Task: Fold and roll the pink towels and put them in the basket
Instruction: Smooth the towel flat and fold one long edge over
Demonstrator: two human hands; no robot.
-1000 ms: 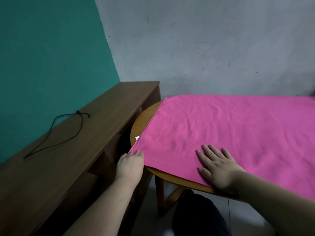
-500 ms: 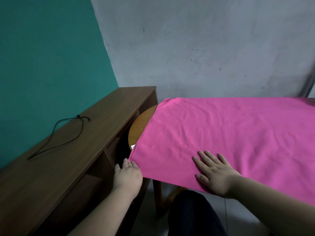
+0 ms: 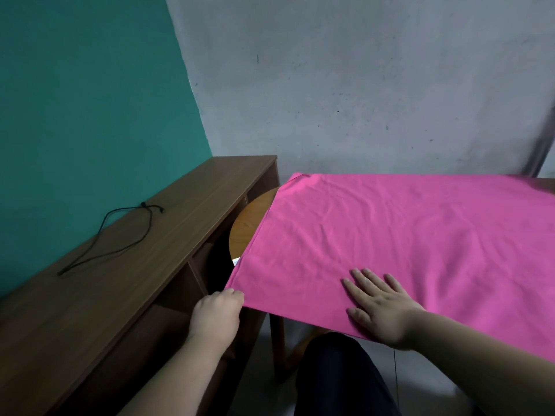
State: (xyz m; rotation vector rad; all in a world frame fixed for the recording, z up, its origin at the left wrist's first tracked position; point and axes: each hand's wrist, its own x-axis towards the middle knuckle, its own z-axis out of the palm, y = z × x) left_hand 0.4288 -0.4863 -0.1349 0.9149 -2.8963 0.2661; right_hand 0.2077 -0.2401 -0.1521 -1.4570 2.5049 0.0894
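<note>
One pink towel (image 3: pixel 390 244) lies spread flat over the round table (image 3: pixel 249 226), its near edge hanging a bit past the rim. Left hand (image 3: pixel 214 316), fingers curled, grips the towel's near-left corner (just off the table). Right hand (image 3: pixel 378 304) rests flat on the towel nr its near edge, fingers straight & spread. Black cord (image 3: pixel 120 232) lies on the desk (image 3: pixel 150 265) at left.

Left hand (image 3: pixel 214 315): fingers, straight a second ago at the near left corner of the pink towel (image 3: pixel 390 235), now curl and pinch that corner. Towel's near edge, earlier lying short of the near edge of the tabletop (image 3: pixel 247 226), now overhangs it and hides the rim
</note>
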